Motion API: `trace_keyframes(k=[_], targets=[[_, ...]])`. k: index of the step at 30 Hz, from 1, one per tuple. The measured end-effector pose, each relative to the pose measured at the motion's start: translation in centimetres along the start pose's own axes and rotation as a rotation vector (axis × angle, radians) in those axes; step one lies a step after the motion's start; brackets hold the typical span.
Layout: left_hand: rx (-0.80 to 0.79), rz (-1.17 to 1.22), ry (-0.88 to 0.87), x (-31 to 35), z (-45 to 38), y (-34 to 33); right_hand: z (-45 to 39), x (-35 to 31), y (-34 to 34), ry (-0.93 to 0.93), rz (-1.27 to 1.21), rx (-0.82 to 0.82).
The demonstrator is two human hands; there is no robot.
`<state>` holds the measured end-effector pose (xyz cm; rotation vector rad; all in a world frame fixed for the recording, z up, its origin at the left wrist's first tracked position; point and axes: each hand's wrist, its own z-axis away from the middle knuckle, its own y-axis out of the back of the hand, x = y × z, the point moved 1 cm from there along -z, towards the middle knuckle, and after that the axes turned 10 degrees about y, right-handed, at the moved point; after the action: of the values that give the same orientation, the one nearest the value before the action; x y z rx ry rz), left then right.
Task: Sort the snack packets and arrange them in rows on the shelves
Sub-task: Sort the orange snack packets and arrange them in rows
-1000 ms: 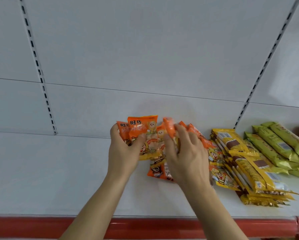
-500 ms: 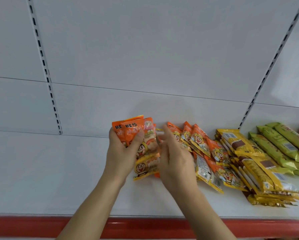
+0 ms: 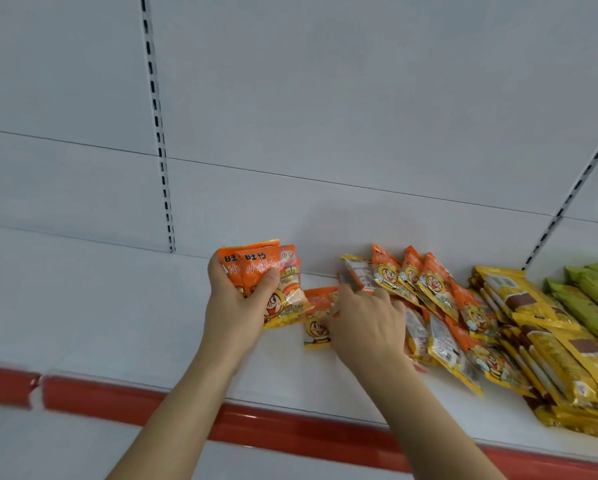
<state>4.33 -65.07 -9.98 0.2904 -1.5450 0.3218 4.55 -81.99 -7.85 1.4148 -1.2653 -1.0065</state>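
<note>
My left hand [image 3: 237, 308] grips a small bunch of orange snack packets [image 3: 273, 271], held upright above the white shelf [image 3: 117, 323]. A single orange packet [image 3: 317, 318] lies flat on the shelf between my hands. My right hand [image 3: 365, 322] reaches over it, and its fingertips pinch the edge of a packet [image 3: 358, 275] at the left end of a leaning row of orange packets [image 3: 429, 289]. Part of that row is hidden under my right hand.
Right of the orange row lie stacked yellow bar packets [image 3: 547, 337] and green bar packets [image 3: 592, 292]. The shelf has a red front rail [image 3: 124, 398] and a white back panel with slotted uprights [image 3: 159, 133]. Bare shelf extends to the left.
The view has shifted left. My left hand stays closed round its bunch. My right hand has moved right and back, from beside the bunch to the left end of the leaning row.
</note>
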Motion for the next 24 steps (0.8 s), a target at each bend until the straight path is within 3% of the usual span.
trace_keyframes(k=[4, 6, 8, 10, 17, 20, 24], targets=[[0.033, 0.001, 0.010, 0.2, 0.6, 1.3, 0.1, 0.5, -0.6, 0.087, -0.186, 0.350], [0.064, 0.025, 0.018, 0.2, 0.8, 2.2, 0.5, 0.8, 0.0, 0.128, -0.377, 0.659], [0.103, 0.033, 0.028, 0.1, 1.1, 3.2, 0.9, 0.1, 1.0, 0.191, -0.643, 0.793], [0.125, 0.050, 0.042, 0.1, 1.3, 4.2, 1.4, -2.2, 1.6, 0.255, -0.871, 0.701], [0.155, 0.130, 0.068, 0.5, 2.2, 9.4, 2.5, -11.9, -0.4, 0.297, -1.275, 0.264], [0.142, 0.217, 0.084, 0.8, 1.9, 13.3, 2.7, -16.3, 0.0, 0.346, -1.284, 0.200], [0.122, 0.192, 0.031, 1.3, 1.1, 20.1, 3.2, -23.3, 0.8, 0.377, -1.279, 0.232]])
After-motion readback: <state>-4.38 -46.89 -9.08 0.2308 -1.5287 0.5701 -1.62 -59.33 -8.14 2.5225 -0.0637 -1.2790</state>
